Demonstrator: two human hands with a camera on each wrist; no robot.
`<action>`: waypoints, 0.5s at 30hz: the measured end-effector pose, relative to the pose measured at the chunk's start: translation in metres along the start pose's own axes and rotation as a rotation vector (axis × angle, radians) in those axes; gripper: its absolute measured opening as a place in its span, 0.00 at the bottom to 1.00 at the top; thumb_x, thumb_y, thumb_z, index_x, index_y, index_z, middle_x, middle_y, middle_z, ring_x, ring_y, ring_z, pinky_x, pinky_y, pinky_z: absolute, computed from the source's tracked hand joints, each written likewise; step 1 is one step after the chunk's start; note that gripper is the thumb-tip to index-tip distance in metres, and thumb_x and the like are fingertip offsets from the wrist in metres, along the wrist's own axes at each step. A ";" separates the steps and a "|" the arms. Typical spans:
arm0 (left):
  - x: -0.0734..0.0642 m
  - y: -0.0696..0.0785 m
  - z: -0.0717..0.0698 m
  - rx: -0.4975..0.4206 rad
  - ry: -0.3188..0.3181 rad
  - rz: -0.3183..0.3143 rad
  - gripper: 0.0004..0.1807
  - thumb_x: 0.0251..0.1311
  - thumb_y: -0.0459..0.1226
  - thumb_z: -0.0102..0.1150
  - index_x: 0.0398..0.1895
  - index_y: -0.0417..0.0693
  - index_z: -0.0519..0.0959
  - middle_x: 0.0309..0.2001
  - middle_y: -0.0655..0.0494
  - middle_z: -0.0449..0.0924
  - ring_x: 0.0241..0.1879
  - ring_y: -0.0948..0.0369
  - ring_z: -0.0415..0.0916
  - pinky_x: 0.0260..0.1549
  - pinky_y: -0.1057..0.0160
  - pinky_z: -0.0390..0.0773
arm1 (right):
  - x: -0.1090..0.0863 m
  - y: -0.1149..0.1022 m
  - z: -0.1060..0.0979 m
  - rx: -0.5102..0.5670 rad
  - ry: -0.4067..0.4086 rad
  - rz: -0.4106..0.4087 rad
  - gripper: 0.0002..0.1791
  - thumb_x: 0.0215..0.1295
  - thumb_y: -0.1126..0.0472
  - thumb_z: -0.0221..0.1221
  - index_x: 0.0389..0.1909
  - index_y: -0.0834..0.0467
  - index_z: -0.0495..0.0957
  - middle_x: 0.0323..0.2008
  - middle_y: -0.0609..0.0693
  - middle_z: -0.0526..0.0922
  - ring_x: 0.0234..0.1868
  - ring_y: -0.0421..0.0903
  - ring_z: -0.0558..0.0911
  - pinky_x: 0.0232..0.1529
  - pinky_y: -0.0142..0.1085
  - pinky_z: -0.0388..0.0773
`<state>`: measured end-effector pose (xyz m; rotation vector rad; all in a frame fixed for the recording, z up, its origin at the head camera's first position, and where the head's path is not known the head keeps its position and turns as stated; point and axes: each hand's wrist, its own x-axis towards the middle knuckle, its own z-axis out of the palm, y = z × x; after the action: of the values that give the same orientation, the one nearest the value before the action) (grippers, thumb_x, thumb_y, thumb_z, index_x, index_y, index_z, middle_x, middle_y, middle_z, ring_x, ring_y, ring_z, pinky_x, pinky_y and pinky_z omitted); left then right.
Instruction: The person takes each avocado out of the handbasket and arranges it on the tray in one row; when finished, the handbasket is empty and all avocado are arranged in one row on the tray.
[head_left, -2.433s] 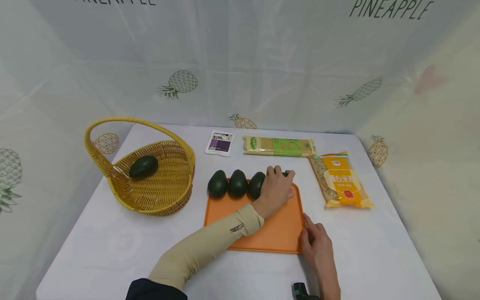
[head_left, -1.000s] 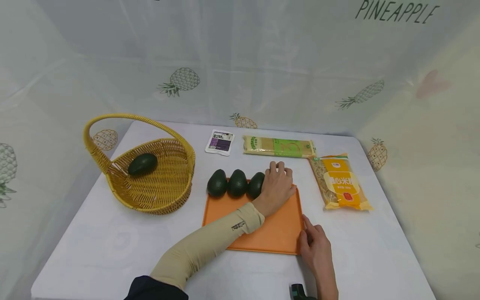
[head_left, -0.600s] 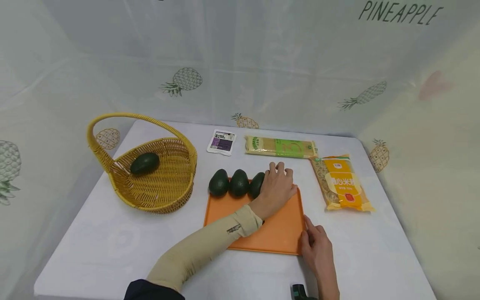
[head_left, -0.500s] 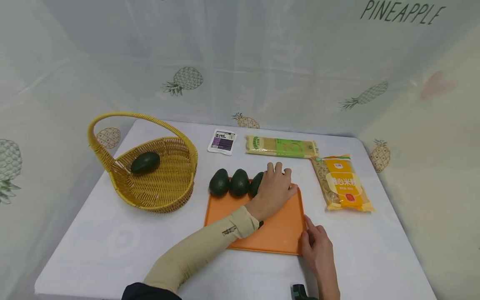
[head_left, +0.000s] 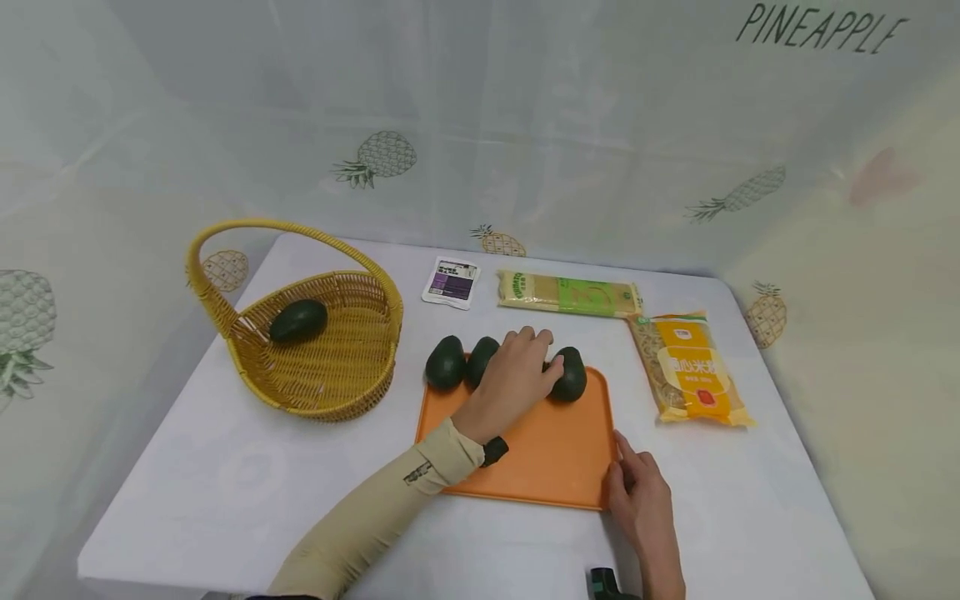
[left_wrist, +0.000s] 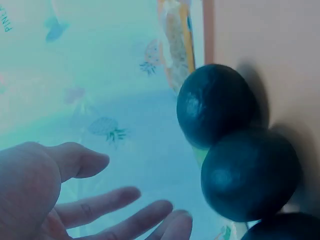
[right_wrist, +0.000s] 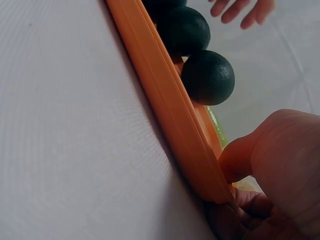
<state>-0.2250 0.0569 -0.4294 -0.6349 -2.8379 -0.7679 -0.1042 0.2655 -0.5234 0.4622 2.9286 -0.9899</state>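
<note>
Left hand (head_left: 510, 382) hovers, fingers loosely spread, over dark-green oval avocados (head_left: 570, 375) (a neat row!); right hand (head_left: 643, 500) pinches the flat orange rectangular tray (head_left: 558, 462) at its edge.

the plastic tray (head_left: 555, 458) looks smooth, the woven basket (head_left: 341, 375) rough.

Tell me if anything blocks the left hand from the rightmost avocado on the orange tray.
Nothing visible does: the left wrist view shows open space between the left hand and the rightmost avocado.
</note>
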 end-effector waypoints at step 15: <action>-0.026 -0.020 -0.042 -0.270 -0.060 -0.132 0.14 0.78 0.39 0.57 0.56 0.41 0.84 0.42 0.49 0.85 0.38 0.55 0.79 0.40 0.58 0.79 | 0.001 0.002 -0.003 0.011 -0.024 0.001 0.30 0.79 0.64 0.54 0.80 0.58 0.68 0.37 0.56 0.72 0.35 0.47 0.71 0.30 0.31 0.66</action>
<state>-0.2093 0.0107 -0.4081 -0.5142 -2.8775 -1.1883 -0.1045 0.2687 -0.5223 0.4483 2.9031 -1.0053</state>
